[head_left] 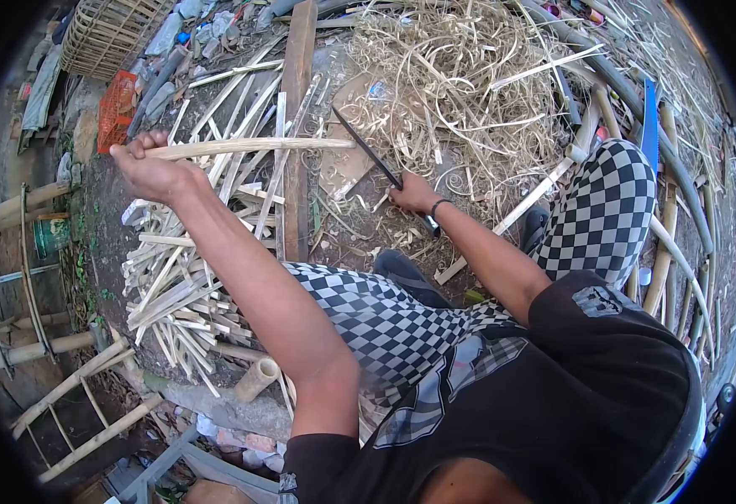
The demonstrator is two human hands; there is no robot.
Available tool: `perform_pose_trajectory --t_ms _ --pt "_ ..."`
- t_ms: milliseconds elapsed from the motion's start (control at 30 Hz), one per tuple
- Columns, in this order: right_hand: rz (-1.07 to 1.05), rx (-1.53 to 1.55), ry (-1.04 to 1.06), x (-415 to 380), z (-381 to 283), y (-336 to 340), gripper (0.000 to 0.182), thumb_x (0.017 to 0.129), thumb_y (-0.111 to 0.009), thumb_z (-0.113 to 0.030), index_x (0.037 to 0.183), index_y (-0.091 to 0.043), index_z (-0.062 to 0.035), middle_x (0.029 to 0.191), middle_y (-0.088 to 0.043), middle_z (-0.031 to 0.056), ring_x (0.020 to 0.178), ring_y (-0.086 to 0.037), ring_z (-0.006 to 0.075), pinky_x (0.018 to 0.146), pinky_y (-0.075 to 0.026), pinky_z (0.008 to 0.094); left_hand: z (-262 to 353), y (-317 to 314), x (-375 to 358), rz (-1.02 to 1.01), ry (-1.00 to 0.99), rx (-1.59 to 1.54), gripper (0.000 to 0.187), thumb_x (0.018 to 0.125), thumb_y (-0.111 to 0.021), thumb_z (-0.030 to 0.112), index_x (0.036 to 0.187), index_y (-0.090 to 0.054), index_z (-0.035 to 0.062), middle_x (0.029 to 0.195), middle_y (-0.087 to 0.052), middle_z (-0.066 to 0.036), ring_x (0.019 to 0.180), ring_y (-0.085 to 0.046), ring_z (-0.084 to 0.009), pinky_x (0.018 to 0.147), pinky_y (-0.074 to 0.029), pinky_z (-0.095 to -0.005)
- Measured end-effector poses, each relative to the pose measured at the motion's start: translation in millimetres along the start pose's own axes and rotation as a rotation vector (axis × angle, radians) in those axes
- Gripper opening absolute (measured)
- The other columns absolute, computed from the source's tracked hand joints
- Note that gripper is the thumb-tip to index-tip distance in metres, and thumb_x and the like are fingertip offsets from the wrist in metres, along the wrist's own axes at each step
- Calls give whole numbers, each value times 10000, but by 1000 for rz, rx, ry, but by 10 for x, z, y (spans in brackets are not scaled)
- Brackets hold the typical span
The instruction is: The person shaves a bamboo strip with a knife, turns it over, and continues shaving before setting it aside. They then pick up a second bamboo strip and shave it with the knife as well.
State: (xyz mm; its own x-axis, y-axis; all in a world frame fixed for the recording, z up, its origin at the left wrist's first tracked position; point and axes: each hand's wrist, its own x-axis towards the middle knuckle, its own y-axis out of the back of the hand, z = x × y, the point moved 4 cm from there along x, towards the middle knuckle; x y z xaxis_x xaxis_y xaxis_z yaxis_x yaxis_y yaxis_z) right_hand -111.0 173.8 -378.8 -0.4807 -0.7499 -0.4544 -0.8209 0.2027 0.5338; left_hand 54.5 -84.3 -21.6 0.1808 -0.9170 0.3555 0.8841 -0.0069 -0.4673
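Observation:
My left hand (160, 170) is closed round one end of a long pale bamboo strip (254, 145), which stretches out level to the right. In my right hand (416, 194) is a knife (366, 149) with a long, narrow dark blade, its handle end showing below the fist. The blade crosses the strip's far end, right at the tip. Under the strip runs a wooden beam (297, 109). A flat brown board (347, 168) lies on the ground beneath the blade.
Curly shavings (460, 92) are heaped beyond the knife. Split bamboo pieces (175, 286) pile up below my left hand. An orange crate (117, 112) and a woven basket (116, 38) stand at upper left. Bamboo poles (666, 244) lie at right; a bamboo ladder (91, 412) is at lower left.

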Motion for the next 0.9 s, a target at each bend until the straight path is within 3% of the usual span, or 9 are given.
perform_pose_trajectory --t_ms 67,133,300,333,467,600,700,800,900 --pt "-169 279 -130 -115 4 12 408 875 -747 -329 1024 -646 37 815 -703 143 725 -691 225 692 -544 356 59 -154 -137 -62 86 -57 326 1033 -448 277 752 -362 134 717 -391 -31 634 -388 -150 594 -365 -340" --pt "-230 435 -101 -84 45 -36 388 882 -747 -284 1062 -626 38 821 -700 135 712 -685 204 659 -540 336 24 -211 -151 -245 225 -129 343 1041 -468 348 786 -414 124 679 -389 -11 585 -368 -143 574 -333 -310" --pt "-504 972 -135 -372 -163 138 392 950 -689 -190 1259 -471 -85 778 -633 65 630 -645 171 515 -518 330 13 -157 -85 -265 209 -47 425 1042 -370 453 778 -422 124 629 -349 12 517 -304 -129 557 -285 -301" --pt "-569 1025 -163 -448 -201 151 550 954 -684 -229 1403 -379 -143 747 -586 33 559 -595 139 462 -516 298 22 -175 -95 -256 205 -87 438 1036 -334 460 770 -419 123 616 -337 17 501 -286 -127 554 -277 -304" --pt "-511 1023 -250 -465 -87 85 546 957 -685 -264 1397 -396 -123 661 -462 -31 478 -450 86 414 -404 260 20 -365 -163 -260 172 -143 413 1004 -300 399 708 -396 129 603 -319 -4 491 -289 -146 532 -279 -341" --pt "-428 865 -215 -430 -84 173 510 966 -661 -325 1355 -453 -70 663 -496 -1 492 -493 86 419 -425 269 -3 -519 -230 -228 191 -194 382 975 -322 389 698 -368 129 609 -326 -3 504 -283 -139 530 -274 -331" --pt "-229 419 -155 -496 -298 318 471 968 -621 -377 1250 -549 -6 713 -613 100 547 -615 203 489 -499 361 43 -539 -290 -349 229 -201 427 981 -338 432 666 -332 143 579 -301 6 499 -247 -128 513 -255 -311" --pt "75 113 151 -542 -619 371 382 949 -581 -341 1063 -631 20 886 -689 267 826 -669 459 776 -527 510 119 -560 -375 -513 272 -194 483 990 -373 443 608 -267 166 522 -224 22 472 -174 -119 488 -212 -302" --pt "103 178 259 -744 -1140 566 351 937 -582 -332 1044 -618 0 861 -681 261 832 -661 458 774 -525 520 141 -588 -397 -580 330 -162 550 1004 -402 471 574 -215 183 487 -161 38 461 -111 -111 483 -170 -300"
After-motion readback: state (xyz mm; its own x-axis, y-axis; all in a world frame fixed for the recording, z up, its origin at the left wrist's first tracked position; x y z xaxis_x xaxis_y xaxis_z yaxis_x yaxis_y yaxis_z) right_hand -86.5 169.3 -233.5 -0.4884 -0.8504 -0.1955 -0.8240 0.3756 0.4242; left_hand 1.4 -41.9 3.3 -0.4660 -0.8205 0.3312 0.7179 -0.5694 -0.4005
